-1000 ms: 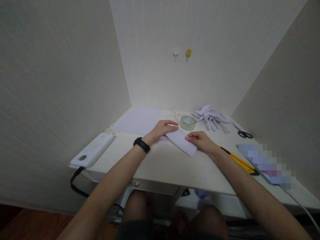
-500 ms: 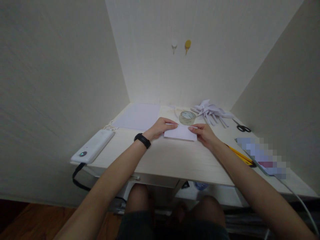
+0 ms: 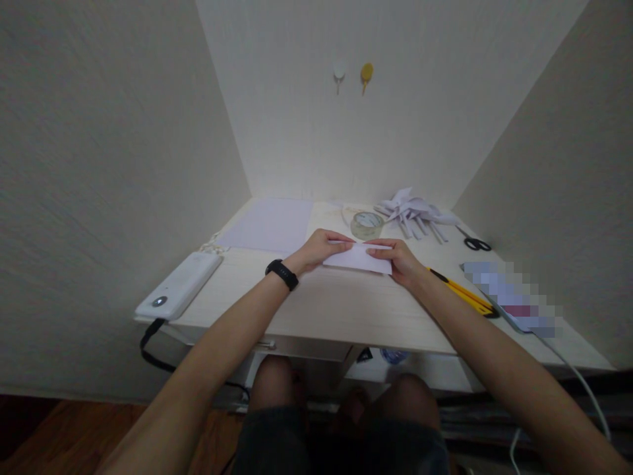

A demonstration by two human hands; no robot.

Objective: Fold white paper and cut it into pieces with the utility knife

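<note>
A small piece of white paper [image 3: 357, 260], seemingly folded, is held just over the desk in front of me. My left hand [image 3: 324, 249] pinches its left part, thumb on top and fingers behind. On the right, my right hand [image 3: 395, 257] grips the same paper with the thumb on its face. The fingertips of both hands nearly meet along the far edge. Just beyond the paper lies a roll of clear tape [image 3: 366, 225]. A black watch [image 3: 283, 273] is on my left wrist.
White paper pinwheels [image 3: 413, 212] pile up at the back right, near black-handled scissors [image 3: 477, 243]. A yellow utility knife [image 3: 465, 294] and a blurred-out device [image 3: 509, 300] lie right. At left are a white sheet [image 3: 270, 224] and a white power bank [image 3: 180, 287].
My right hand has slid inward along the paper's far edge, closer to my left hand. The paper's face looks narrower, and the whole view has shifted slightly.
</note>
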